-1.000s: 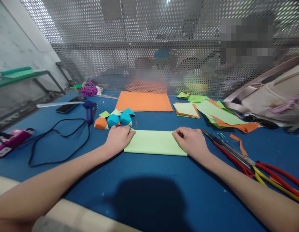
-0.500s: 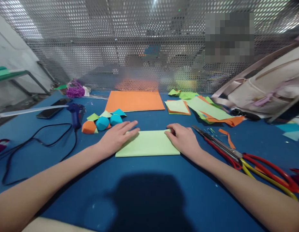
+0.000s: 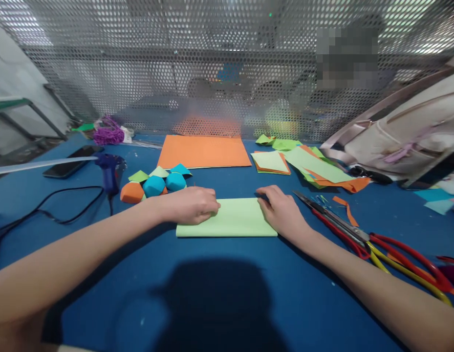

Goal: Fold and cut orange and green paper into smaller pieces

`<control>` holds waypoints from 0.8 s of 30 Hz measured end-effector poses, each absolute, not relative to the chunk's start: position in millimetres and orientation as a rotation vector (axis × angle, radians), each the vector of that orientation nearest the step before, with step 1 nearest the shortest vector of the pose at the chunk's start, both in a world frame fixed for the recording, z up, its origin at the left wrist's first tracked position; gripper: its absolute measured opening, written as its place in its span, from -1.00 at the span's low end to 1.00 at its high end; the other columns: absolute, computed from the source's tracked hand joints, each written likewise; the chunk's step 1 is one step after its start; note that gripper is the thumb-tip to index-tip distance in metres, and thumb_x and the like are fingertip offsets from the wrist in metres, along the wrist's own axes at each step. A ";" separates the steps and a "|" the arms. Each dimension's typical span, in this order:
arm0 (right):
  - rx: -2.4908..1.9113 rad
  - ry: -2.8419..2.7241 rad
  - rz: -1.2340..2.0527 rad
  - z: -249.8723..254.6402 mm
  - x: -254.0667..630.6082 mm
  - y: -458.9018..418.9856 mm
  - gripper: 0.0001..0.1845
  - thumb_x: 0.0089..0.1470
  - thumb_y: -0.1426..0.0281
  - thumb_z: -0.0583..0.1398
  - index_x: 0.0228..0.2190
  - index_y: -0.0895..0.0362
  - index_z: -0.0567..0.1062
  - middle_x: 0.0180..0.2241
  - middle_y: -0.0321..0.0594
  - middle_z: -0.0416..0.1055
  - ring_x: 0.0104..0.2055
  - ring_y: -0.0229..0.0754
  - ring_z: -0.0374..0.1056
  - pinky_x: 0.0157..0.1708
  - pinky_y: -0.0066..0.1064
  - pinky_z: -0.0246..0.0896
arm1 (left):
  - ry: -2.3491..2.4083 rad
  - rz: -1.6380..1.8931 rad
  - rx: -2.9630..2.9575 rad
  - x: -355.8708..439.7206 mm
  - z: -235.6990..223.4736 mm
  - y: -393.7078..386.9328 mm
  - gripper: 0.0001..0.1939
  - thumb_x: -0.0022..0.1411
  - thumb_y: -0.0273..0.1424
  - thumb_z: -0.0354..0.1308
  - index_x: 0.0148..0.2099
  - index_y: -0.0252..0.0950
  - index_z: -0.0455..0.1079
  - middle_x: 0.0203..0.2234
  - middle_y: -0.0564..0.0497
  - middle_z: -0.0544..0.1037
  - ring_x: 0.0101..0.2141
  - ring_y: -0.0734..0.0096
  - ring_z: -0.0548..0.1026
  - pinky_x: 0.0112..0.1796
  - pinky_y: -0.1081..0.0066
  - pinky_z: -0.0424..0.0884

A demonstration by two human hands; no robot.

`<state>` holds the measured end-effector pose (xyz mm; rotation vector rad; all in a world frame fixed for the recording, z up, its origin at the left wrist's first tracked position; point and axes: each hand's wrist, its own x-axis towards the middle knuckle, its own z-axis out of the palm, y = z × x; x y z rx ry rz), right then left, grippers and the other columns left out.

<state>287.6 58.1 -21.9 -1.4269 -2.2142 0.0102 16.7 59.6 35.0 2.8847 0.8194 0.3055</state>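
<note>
A folded sheet of light green paper [image 3: 237, 220] lies flat on the blue table, its long fold nearest me. My left hand [image 3: 197, 204] rests on the paper's left part with the fingers curled into a loose fist; its underside is hidden. At the right end, my right hand [image 3: 283, 210] lies on the paper with bent fingers apart, thumb on the sheet and index finger near the far edge. Just beyond my left wrist sit small folded paper pieces, among them a blue one [image 3: 154, 186] and an orange one [image 3: 132, 192].
Large red-and-yellow scissors [image 3: 362, 237] lie right of my right hand. A blue glue gun [image 3: 109, 173] with cord and a phone [image 3: 71, 164] are at left. Behind are an orange sheet [image 3: 205, 151], green paper pieces [image 3: 318, 164] and a perforated metal panel [image 3: 139, 73]. A bag [image 3: 417, 122] stands right.
My left hand has gone from fingers spread flat to a curled fist, moving slightly right on the paper. My right hand stays at the right end, its fingers a little more apart.
</note>
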 end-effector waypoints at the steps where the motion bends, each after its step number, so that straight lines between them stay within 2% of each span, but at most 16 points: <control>1: -1.422 -2.217 0.014 -22.1 287.9 58.3 -0.73 0.19 0.44 0.01 -0.15 0.11 0.44 -0.14 -0.03 0.49 -0.09 0.02 0.42 -0.28 -0.23 0.23 | 0.751 0.245 2.910 20.8 35.1 62.4 -0.75 0.26 -0.46 0.01 -0.37 -0.24 0.50 -0.49 -0.03 0.58 -0.35 0.32 0.49 -0.35 0.42 0.34; 6: -1.398 -2.227 0.033 -23.1 289.5 59.9 -0.73 0.19 0.45 -0.01 -0.15 0.11 0.43 -0.13 -0.01 0.49 -0.07 0.02 0.42 -0.23 -0.19 0.27 | 0.839 0.388 2.840 34.1 23.1 73.8 -0.63 0.39 -0.28 -0.11 -0.07 -0.24 0.52 -0.31 -0.08 0.63 -0.33 0.30 0.50 -0.31 0.38 0.31; 11: -1.395 -2.226 0.051 -23.1 290.9 60.6 -0.73 0.19 0.45 0.00 -0.15 0.11 0.43 -0.13 -0.01 0.49 -0.06 0.02 0.42 -0.20 -0.17 0.30 | 0.816 0.304 3.002 38.6 8.7 73.5 -0.60 0.42 -0.25 -0.13 -0.16 -0.23 0.54 -0.45 -0.10 0.55 -0.35 0.31 0.45 -0.27 0.37 0.29; 13: -1.392 -2.229 0.052 -22.9 291.2 60.8 -0.73 0.19 0.44 0.00 -0.15 0.11 0.43 -0.13 0.00 0.49 -0.06 0.03 0.42 -0.19 -0.16 0.30 | 0.757 0.272 3.017 40.0 7.3 74.4 -0.60 0.43 -0.29 -0.14 -0.14 -0.24 0.54 -0.42 -0.12 0.55 -0.31 0.29 0.46 -0.21 0.33 0.31; 16: -1.377 -2.243 0.022 -23.1 291.7 61.7 -0.72 0.19 0.43 0.00 -0.14 0.13 0.43 -0.13 0.03 0.48 -0.06 0.06 0.42 -0.19 -0.14 0.31 | 0.512 0.282 2.908 41.7 6.7 79.8 -0.61 0.42 -0.42 -0.16 0.00 -0.27 0.50 -0.09 -0.22 0.58 -0.02 0.20 0.46 0.04 0.22 0.28; 19: -1.363 -2.268 -0.017 -23.5 293.7 62.4 -0.71 0.18 0.42 0.00 -0.12 0.17 0.43 -0.12 0.06 0.47 -0.10 0.06 0.43 -0.22 -0.15 0.32 | 0.385 0.189 2.722 42.0 5.4 86.4 -0.54 0.36 -0.54 -0.16 0.17 -0.23 0.40 0.22 -0.10 0.36 0.27 0.26 0.21 0.25 0.19 0.07; 21: -1.364 -2.306 -0.040 -21.3 296.8 62.5 -0.70 0.19 0.39 0.00 -0.11 0.18 0.43 -0.12 0.07 0.47 -0.12 0.05 0.43 -0.24 -0.16 0.33 | 0.414 0.111 2.632 41.7 4.5 89.1 -0.49 0.33 -0.58 -0.16 0.23 -0.20 0.34 0.27 -0.01 0.29 0.32 0.35 0.12 0.29 0.23 -0.01; 24: -1.406 -2.397 -0.105 -10.1 301.1 63.6 -0.65 0.20 0.32 0.03 -0.07 0.20 0.43 -0.07 0.09 0.46 -0.11 0.10 0.43 -0.22 -0.11 0.33 | 0.421 0.093 2.584 41.3 3.6 89.9 -0.46 0.31 -0.60 -0.15 0.26 -0.23 0.31 0.29 0.01 0.24 0.33 0.40 0.08 0.31 0.27 -0.05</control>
